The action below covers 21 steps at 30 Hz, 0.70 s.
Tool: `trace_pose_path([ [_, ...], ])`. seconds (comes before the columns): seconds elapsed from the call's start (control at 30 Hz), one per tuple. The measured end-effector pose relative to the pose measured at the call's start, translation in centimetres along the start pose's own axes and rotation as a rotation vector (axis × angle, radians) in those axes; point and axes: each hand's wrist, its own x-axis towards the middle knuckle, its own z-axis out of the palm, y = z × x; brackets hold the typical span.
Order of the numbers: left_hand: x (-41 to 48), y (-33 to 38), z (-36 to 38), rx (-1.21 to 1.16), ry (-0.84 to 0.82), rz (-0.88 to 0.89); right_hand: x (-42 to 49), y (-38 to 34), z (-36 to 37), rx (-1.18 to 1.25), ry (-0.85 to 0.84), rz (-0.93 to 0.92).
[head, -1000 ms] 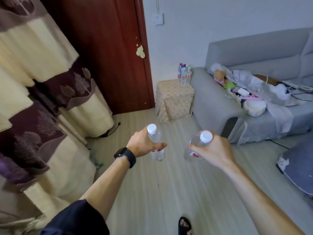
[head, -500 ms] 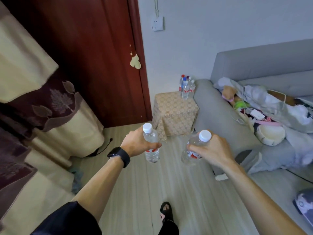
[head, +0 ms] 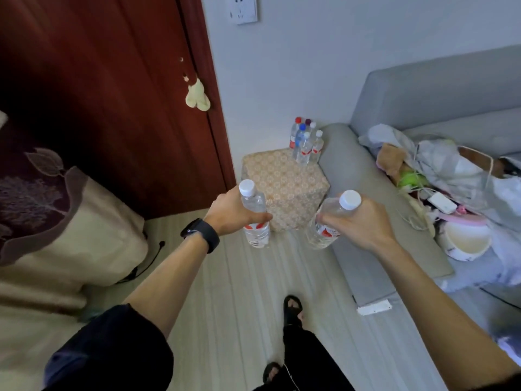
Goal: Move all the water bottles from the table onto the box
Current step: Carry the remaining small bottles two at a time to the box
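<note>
My left hand and right hand each clasp a clear, white-capped plastic bottle before the lace-patterned cloth-draped box.

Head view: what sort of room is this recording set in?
Most likely a home living room: a grey sofa strewn with clothes, a dark wooden door, a patterned curtain, and a cloth-covered box holding water bottles.

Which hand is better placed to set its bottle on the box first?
Probably the left hand: its bottle is upright, overlapping the box's near corner. The right hand's bottle tilts.
</note>
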Motion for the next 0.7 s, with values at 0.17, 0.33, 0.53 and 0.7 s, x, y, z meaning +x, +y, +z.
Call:
trace_pose_path([
  [0.17,10.8,-0.3,-0.4,0.034,-0.061,-0.009,10.4,-0.4,2.4,-0.012,-0.06,0.02],
  [0.33,21.4,-0.2,-1.7,0.034,-0.065,-0.058,21.4,-1.6,4.3,-0.037,-0.084,0.011],
  [0.53,31.2,-1.9,-3.1,-0.022,-0.066,-0.139,31.9,-3.6,6.3,-0.07,-0.14,-0.017],
  [0.7,38.9,-4.0,-3.4,-0.031,-0.133,-0.175,39.3,-2.8,9.6,-0.02,-0.202,0.076],
])
